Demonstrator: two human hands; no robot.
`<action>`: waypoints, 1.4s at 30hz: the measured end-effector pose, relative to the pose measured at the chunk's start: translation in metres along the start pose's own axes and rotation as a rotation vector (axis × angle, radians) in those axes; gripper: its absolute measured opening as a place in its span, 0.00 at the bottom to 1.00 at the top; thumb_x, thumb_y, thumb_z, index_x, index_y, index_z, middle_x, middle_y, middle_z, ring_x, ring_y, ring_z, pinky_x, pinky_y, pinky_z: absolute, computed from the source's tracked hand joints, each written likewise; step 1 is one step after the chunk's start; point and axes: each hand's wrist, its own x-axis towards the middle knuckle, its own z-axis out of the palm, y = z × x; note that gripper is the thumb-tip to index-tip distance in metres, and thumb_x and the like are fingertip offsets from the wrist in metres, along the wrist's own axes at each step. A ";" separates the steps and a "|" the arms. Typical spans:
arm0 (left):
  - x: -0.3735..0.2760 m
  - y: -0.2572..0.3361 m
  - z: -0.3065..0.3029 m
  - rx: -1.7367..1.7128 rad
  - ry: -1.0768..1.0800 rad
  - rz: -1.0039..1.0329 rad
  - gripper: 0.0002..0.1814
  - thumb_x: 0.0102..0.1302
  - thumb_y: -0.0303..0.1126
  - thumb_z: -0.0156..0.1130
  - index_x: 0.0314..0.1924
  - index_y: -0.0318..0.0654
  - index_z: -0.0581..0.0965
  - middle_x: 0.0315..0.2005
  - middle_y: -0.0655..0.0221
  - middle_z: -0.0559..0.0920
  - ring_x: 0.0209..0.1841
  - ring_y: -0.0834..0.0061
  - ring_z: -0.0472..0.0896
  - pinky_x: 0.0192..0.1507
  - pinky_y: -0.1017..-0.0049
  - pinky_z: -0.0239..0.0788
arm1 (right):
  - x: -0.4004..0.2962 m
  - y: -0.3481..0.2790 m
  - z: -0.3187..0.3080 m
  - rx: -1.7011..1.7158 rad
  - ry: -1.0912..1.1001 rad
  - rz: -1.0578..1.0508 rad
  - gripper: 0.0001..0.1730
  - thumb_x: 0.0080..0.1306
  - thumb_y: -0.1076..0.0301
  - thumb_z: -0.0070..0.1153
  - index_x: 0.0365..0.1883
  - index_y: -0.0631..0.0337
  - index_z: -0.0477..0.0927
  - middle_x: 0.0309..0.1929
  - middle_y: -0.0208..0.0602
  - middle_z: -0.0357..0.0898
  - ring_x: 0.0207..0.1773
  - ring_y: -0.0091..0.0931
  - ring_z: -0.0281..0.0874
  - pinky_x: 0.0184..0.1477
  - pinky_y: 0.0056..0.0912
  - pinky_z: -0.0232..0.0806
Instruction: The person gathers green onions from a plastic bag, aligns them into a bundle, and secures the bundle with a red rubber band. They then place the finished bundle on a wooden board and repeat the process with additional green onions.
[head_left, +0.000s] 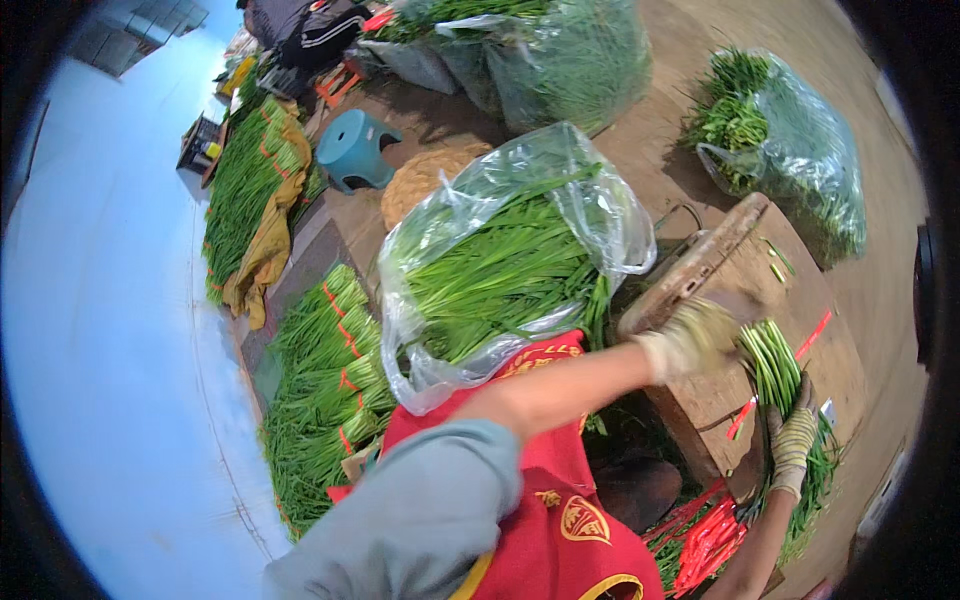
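Note:
A bunch of green garlic chives (772, 364) lies on a worn wooden board (810, 277), its pale cut ends pointing up the view. My right hand (793, 442), in a striped work glove, grips the bunch around its stalks. My left hand (694, 341), gloved too, is blurred by motion just left of the cut ends. A greyish smear beyond its fingers could be a tool, but I cannot tell. Red ties (741, 418) lie on the board, along with a few cut stalk pieces (778, 271).
An open plastic bag of loose chives (502, 262) sits before me. Tied bunches (337, 375) line the left side. Red strips (709, 547) hang below the board. Farther off are a blue stool (356, 146), a bagged bundle (802, 142) and another person (300, 30).

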 end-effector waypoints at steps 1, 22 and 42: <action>-0.052 -0.033 -0.013 0.002 0.151 -0.120 0.33 0.56 0.44 0.63 0.60 0.38 0.69 0.55 0.52 0.73 0.59 0.54 0.70 0.62 0.60 0.60 | 0.002 0.004 -0.001 -0.125 0.034 -0.059 0.50 0.49 0.60 0.62 0.70 0.59 0.54 0.66 0.55 0.58 0.69 0.49 0.54 0.69 0.48 0.50; -0.481 -0.264 -0.183 0.167 0.821 -1.073 0.46 0.53 0.37 0.67 0.70 0.38 0.55 0.61 0.47 0.69 0.63 0.50 0.67 0.65 0.65 0.59 | -0.107 -0.557 0.111 0.397 -0.588 -0.798 0.28 0.59 0.54 0.58 0.55 0.58 0.71 0.46 0.50 0.76 0.50 0.44 0.75 0.50 0.44 0.69; -0.445 -0.345 -0.150 0.498 0.025 -1.124 0.36 0.46 0.44 0.72 0.54 0.36 0.74 0.54 0.46 0.75 0.56 0.53 0.74 0.59 0.62 0.66 | -0.078 -0.564 0.148 0.360 -0.671 -0.708 0.15 0.61 0.62 0.54 0.43 0.59 0.76 0.37 0.50 0.80 0.40 0.44 0.79 0.43 0.46 0.71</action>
